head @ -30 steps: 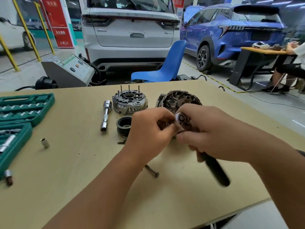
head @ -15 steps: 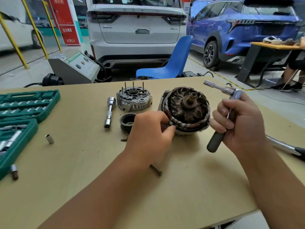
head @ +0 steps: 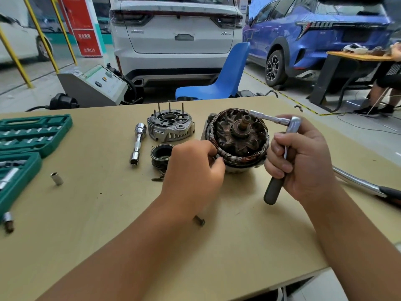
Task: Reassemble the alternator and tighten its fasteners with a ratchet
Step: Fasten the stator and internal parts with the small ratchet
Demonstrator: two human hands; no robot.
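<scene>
The open alternator body (head: pixel 237 139), with rusty rotor and copper windings showing, stands on the table's middle. My left hand (head: pixel 193 170) rests at its left lower rim, fingertips pinched on something small against the windings. My right hand (head: pixel 303 157) is wrapped round the ratchet (head: pixel 274 187), handle pointing down, with its extension bar (head: pixel 269 118) reaching left over the alternator's upper right rim. The alternator's rear cover (head: pixel 170 126), with three studs up, lies behind to the left. The black pulley (head: pixel 161 156) sits beside my left hand.
A long chrome socket (head: pixel 137 143) lies left of the cover. A green socket case (head: pixel 26 144) fills the left edge, with loose sockets (head: pixel 56 178) near it. A bolt (head: pixel 199 220) lies by my left forearm. A chrome bar (head: pixel 360 185) lies at the right. A blue chair (head: pixel 219 83) stands behind the table.
My hands parted from the ratchet head. The right hand carried the ratchet to the alternator's right side, and the left hand went down to its left rim. The ratchet's extension now lies closer over the rim.
</scene>
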